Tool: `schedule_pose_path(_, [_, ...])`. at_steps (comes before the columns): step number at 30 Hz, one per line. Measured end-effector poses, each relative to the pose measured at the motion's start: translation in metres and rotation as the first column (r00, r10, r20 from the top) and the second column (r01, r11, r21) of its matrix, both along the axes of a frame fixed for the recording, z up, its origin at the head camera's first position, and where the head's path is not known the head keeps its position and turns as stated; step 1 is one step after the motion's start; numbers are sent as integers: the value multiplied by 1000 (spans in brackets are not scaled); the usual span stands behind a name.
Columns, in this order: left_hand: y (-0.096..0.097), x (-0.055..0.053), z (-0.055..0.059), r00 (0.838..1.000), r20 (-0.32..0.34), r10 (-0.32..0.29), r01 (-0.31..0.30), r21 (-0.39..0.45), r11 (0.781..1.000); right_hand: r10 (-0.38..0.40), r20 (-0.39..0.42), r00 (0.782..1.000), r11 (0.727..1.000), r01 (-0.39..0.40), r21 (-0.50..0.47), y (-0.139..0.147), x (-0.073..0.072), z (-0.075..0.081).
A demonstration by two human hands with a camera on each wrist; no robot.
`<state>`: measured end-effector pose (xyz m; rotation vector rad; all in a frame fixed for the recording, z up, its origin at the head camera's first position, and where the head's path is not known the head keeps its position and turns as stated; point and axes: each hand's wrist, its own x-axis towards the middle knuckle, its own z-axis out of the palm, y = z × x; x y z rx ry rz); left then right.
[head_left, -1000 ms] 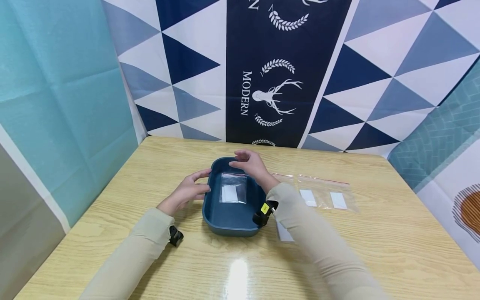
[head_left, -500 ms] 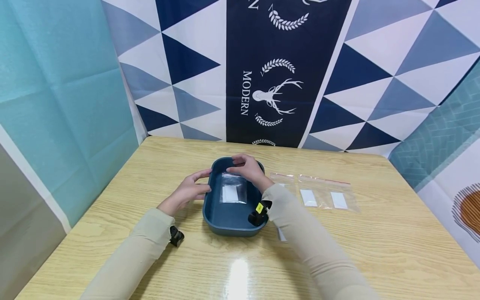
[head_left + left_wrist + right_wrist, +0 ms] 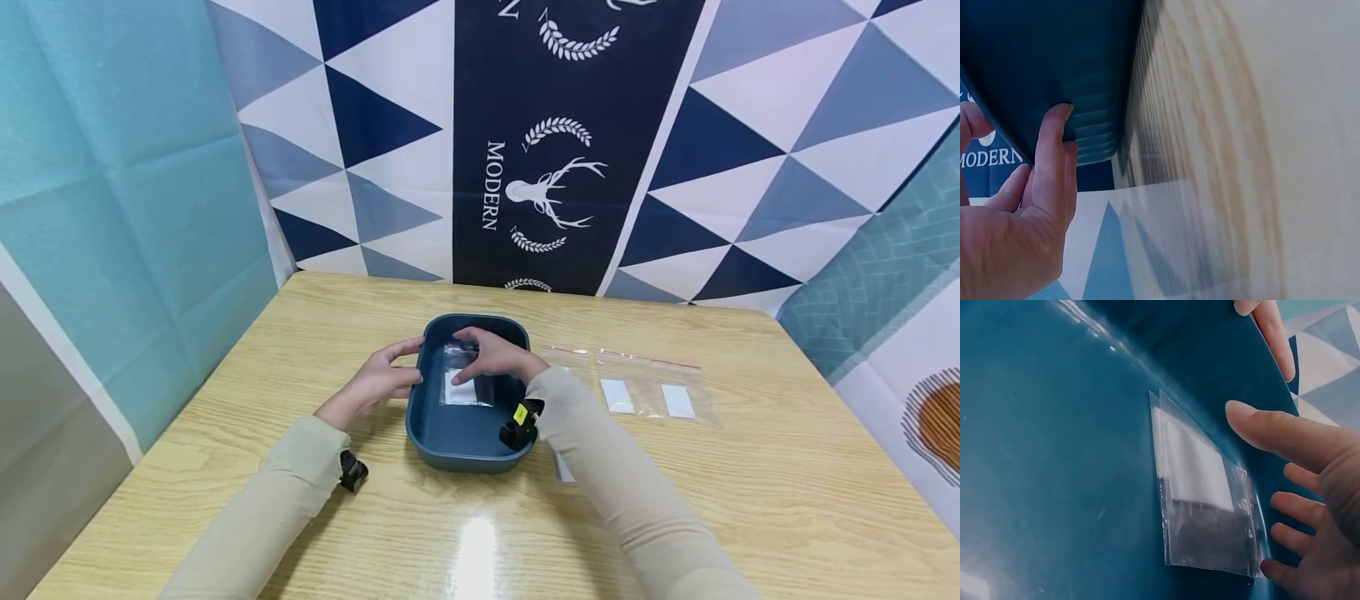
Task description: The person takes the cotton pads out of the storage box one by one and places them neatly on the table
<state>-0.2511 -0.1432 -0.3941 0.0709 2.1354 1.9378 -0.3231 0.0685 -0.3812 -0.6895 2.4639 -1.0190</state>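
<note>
A dark blue rectangular tub stands on the table. In it lie clear zip bags, at least two overlapping, with white cards inside. My left hand is at the tub's left side; in the left wrist view its straight fingers touch the outer wall. Over the bags in the tub is my right hand, thumb and fingers spread apart with nothing between them. In the right wrist view its little fingertip is right at the bags' red-edged zip end.
To the tub's right, more clear zip bags with white cards lie flat on the table. One of them is partly hidden by the right forearm. A patterned cloth hangs behind the table's far edge.
My right hand has moved from the tub's far rim down and nearer over the bags, its thumb now in front of a white card. The left hand and the tub have stayed put.
</note>
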Motion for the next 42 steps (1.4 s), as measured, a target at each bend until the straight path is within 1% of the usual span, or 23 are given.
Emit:
schedule_pose_path(5, [0, 0, 0, 1000, 3, 1, -1, 1, 1000, 44, 39, 998, 995, -47, 84, 0, 1, 0])
schedule_pose_path(9, [1, -1, 0, 1000, 3, 0, 0, 3, 1000, 97, 61, 993, 980, -106, 167, 1, 2, 0])
schedule_pose_path(12, [1, 0, 0, 1000, 2, 3, -3, 7, 1000, 122, 70, 990, 967, -134, 214, 1, 2, 0])
schedule_pose_path(17, [1, 0, 0, 1000, 0, 7, -7, 10, 1000, 152, 74, 986, 952, -166, 259, 2, 1, -1])
schedule_pose_path(21, [0, 0, 0, 1000, 0, 10, -10, 10, 1000, 160, 69, 985, 943, -173, 285, 1, 2, -1])
schedule_pose_path(25, [0, 0, 0, 1000, 0, 8, -8, 9, 1000, 152, 61, 987, 941, -163, 296, 0, 1, 0])
schedule_pose_path(34, [-1, 0, 0, 1000, 2, 5, -5, 18, 1000, 137, 29, 990, 947, -140, 289, 0, 1, 2])
schedule_pose_path(42, [0, -1, -2, 1000, 7, 5, -5, 14, 1000, 99, 18, 995, 968, -100, 231, 1, 1, 6])
